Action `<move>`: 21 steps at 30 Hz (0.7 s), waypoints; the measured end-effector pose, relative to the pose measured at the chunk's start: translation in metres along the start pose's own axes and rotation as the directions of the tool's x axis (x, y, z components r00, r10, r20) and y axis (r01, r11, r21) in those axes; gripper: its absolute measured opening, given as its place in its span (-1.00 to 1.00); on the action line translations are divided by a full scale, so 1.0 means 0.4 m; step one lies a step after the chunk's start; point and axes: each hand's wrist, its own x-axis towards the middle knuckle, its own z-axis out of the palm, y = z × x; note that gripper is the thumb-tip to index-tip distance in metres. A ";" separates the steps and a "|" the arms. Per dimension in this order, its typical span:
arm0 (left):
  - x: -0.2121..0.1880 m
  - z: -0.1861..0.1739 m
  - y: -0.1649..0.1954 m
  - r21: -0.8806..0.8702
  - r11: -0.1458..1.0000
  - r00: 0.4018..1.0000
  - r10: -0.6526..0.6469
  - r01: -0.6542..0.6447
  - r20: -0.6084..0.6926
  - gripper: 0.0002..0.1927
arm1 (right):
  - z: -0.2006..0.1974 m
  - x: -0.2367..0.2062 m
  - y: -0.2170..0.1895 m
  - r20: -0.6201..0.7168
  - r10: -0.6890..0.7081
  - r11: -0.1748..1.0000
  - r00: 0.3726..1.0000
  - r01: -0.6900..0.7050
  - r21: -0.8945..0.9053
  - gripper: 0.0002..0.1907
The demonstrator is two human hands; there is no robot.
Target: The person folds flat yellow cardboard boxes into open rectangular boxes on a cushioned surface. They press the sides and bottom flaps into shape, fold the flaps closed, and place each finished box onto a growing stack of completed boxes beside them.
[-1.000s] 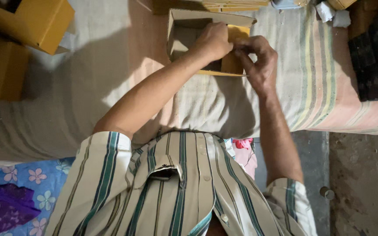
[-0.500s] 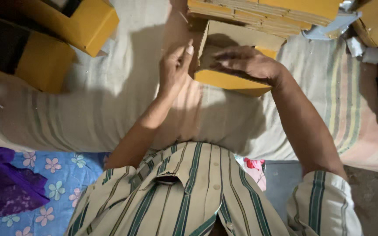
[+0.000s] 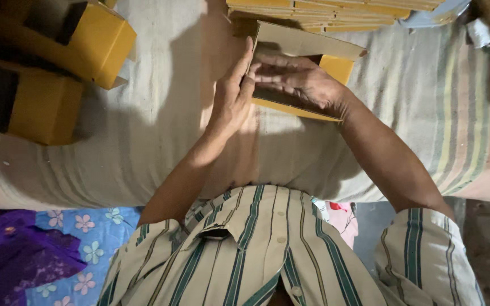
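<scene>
Looking down from my head, I am pressing my left hand [image 3: 232, 96] flat, fingers straight and together, against the left side of a yellow cardboard box [image 3: 307, 73] that is lying on the striped cloth [image 3: 426, 113] in front of me. My right hand [image 3: 299, 79] is lying spread across the open top of the box, palm down, fingers reaching toward my left hand; neither hand is pinching anything. 1 brown flap [image 3: 307, 41] is standing up along the far edge of the box.

Around it: a stack of flat yellow cardboard sheets [image 3: 324, 11] is lying just beyond the box, touching or nearly touching it – I cannot tell which. 2 folded yellow boxes [image 3: 58, 62] are sitting well apart at the far left, 1 leaning on the other. Crumpled pale scraps [image 3: 483, 34] are showing at the upper right. Below the cloth, a blue flowered fabric [image 3: 80, 226] and a purple piece [image 3: 18, 255] are lying at my left, and my striped shirt [image 3: 267, 255] is filling the bottom of the view. My right forearm is crossing over the near right corner of the box and hiding it.

Compared with half a second ago, the box is sitting in much the same place – my left hand is now straighter against its side, and my right hand has slid further across the opening.
</scene>
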 end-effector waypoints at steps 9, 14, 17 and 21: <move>0.018 0.007 -0.009 0.445 0.894 0.955 -0.085 -0.054 0.286 -0.45 | -0.043 0.019 0.051 -0.349 0.136 0.947 0.927 -0.225 -0.230 -0.52; 0.042 -0.018 -0.005 0.514 0.857 0.866 -0.230 -0.036 0.444 0.08 | -0.011 -0.006 -0.021 -0.477 0.262 0.925 0.839 -0.359 -0.124 -0.58; 0.048 -0.049 -0.021 0.453 0.889 0.831 -0.199 -0.070 0.520 0.18 | 0.039 -0.044 -0.084 -0.328 0.069 0.990 0.942 -0.105 -0.094 -0.58; 0.045 -0.061 -0.059 0.456 0.864 0.823 -0.091 -0.215 0.561 -0.16 | 0.084 -0.152 -0.136 -0.242 -0.339 0.802 0.909 0.145 -0.579 -0.65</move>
